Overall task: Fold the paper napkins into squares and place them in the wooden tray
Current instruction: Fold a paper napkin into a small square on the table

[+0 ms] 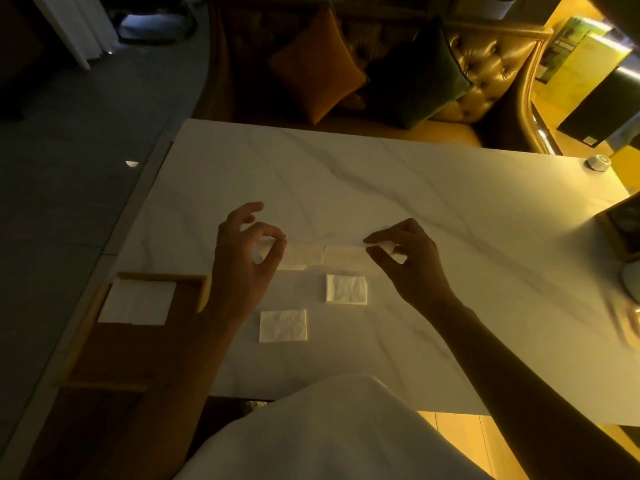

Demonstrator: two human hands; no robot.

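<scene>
Now napkin (325, 254) stretched btwn both hands, pinched at ends.

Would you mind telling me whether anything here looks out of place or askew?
Nothing is spilled or damaged. Only the wooden tray looks odd: it overhangs the marble table's left edge, napkins inside. Two folded napkins still lie on the table.

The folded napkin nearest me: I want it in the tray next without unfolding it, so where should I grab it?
Judging by its pose, the folded napkin lies flat on the marble table, so nothing sticks up to pinch. Probably best to come from above with the left hand, lift its left edge, the one facing the wooden tray, and pinch all layers together.
</scene>
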